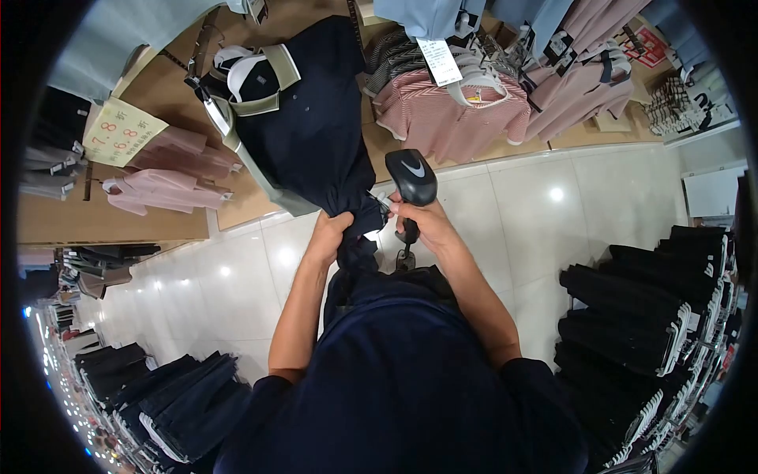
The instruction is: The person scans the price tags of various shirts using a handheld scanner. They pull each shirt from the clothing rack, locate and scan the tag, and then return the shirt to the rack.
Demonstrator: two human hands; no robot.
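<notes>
Dark shirt (316,118): left of the striped shirt (454,118); soft and light, I judge, likely to bunch and swing, so best held by a gathered fold.
My left hand (332,233): clenched on a bunched fold of the dark shirt, below and left of the striped shirt.
My right hand (426,223): wrapped round the scanner's grip, below the striped shirt, fingertips beside the bunched cloth.
Scanner (412,180): just below the striped shirt's hem; hard, smooth and probably easy to lift, though a drop could harm it; the grip is the place to hold.
Pale piece (383,201): between my hands, below the striped shirt; perhaps a tag, but my fingers crowd it.
Hidden: the scanner's front face and my left fingertips.
</notes>
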